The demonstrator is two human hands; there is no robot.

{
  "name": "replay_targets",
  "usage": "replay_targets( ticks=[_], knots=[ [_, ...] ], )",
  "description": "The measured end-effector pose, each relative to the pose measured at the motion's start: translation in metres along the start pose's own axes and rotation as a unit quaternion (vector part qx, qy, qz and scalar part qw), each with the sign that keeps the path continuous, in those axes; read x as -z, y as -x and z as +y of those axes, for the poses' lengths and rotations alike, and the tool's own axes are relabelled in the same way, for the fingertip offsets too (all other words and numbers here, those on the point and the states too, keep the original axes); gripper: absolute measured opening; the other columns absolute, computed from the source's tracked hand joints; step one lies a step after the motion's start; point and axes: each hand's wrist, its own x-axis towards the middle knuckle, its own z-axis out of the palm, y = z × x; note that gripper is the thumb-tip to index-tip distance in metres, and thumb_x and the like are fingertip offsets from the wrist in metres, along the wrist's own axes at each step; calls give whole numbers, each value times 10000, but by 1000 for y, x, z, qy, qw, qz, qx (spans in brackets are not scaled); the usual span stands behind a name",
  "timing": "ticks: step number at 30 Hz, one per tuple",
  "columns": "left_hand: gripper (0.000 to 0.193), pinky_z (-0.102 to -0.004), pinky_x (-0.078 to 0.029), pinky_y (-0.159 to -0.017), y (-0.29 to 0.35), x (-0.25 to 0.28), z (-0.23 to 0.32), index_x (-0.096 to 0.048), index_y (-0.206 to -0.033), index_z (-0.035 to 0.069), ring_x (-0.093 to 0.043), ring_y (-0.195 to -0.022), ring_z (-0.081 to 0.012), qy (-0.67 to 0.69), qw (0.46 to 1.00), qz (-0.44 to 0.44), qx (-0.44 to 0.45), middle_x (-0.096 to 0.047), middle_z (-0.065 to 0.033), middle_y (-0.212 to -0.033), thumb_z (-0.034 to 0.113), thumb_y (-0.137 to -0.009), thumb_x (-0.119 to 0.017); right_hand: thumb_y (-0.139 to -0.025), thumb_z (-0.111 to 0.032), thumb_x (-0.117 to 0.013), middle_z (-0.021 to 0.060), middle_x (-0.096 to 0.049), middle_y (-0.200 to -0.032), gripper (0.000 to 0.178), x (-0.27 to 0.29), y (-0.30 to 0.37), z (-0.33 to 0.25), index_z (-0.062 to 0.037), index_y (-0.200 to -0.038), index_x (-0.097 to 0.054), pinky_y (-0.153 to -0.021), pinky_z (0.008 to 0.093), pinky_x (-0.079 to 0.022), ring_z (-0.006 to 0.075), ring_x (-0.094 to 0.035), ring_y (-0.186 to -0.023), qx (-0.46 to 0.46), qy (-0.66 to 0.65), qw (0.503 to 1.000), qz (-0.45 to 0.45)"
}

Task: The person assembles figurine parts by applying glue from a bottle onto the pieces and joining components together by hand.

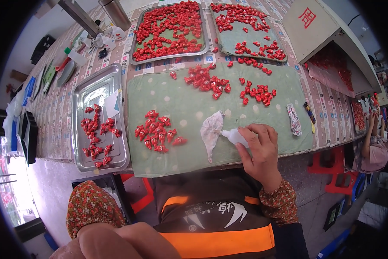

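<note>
My right hand [260, 149] is closed round a small white squeeze bottle [236, 137], thumb on the near side. The bottle lies tilted low over the mat, its thin nozzle pointing left at a crumpled white cloth [211, 131]. Close to the camera at the lower left is my left hand [125, 242], below its flowered sleeve [94, 205]; its fingers are not clear enough to read. Left of the cloth, a cluster of small glossy red pieces [153, 131] with silvery marks rests on the green dotted mat [176, 95]. One blurred red piece [179, 141] lies at its right edge.
A metal tray [78, 108] on the left holds more red pieces. Two fuller trays, one metal [132, 56] and one pale [228, 41], stand at the back. Loose red piles [207, 80] lie on the far mat. A white box [321, 30] stands at the right; another person [375, 149] sits beyond.
</note>
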Motion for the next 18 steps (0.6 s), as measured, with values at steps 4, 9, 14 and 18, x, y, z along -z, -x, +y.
replay_targets(
  ticks=[4,9,14,18],
  knots=[
    [119,-418,-494,-847,14,13,5,-598,-939,45,-561,-889,-182,-48,999,-20,-12,-584,-117,-916,110,-940,-499,-745,-128,-708,110,-562,-1094,458,-4,4,1,-79,-1183,-586,-887,446,-396,329,-520,-1035,-17,1,1000,-27],
    [119,-429,-499,-852,2,17,7,-595,-931,45,-562,-884,-182,-112,992,-50,-23,-586,-117,-903,113,-942,-498,-740,-125,-705,119,-560,-1117,513,-11,3,0,-78,-1231,-564,-898,451,-397,336,-515,-1051,-21,-6,998,-55],
    [120,-441,-504,-857,-1,21,17,-592,-923,46,-564,-879,-181,-170,982,-76,-38,-588,-117,-890,116,-943,-497,-742,-125,-700,124,-559,-1117,524,-14,4,1,-74,-1244,-557,-903,454,-397,338,-516,-1047,-21,-10,998,-56],
    [121,-450,-509,-861,15,41,9,-589,-916,47,-566,-874,-181,-217,969,-101,-55,-590,-116,-880,118,-944,-496,-747,-125,-694,127,-559,-1113,526,-15,5,3,-74,-1251,-551,-899,453,-397,338,-519,-1038,-21,-7,999,-46]
  ],
)
